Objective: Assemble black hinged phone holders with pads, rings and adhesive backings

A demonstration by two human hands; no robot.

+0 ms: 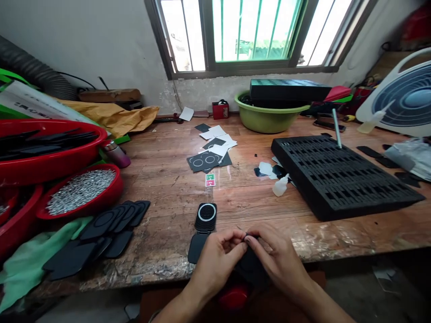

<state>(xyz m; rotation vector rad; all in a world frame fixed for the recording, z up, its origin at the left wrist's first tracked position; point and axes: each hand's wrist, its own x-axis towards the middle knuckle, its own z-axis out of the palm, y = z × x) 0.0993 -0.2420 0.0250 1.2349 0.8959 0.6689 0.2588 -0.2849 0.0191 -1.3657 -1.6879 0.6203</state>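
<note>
My left hand (220,255) and my right hand (279,253) meet at the table's front edge, thumbs and fingertips pinched together. Between them is the upper edge of a dark flat panel (251,265); its lower part hangs in shadow, and any small part at the fingertips is hidden. Just left of my hands lies an unfolded black hinged piece with a white ring (206,216), its lower half partly covered by my left hand. Farther left, several black panels (101,224) are piled by a green cloth (37,255).
A red bowl of small metal pins (117,188) stands at left beside a larger red basin (67,154). On the right is a slotted black foam tray (336,177) with a small squeeze bottle (280,186) beside it. Cards (205,160) and a green basin (266,120) sit farther back.
</note>
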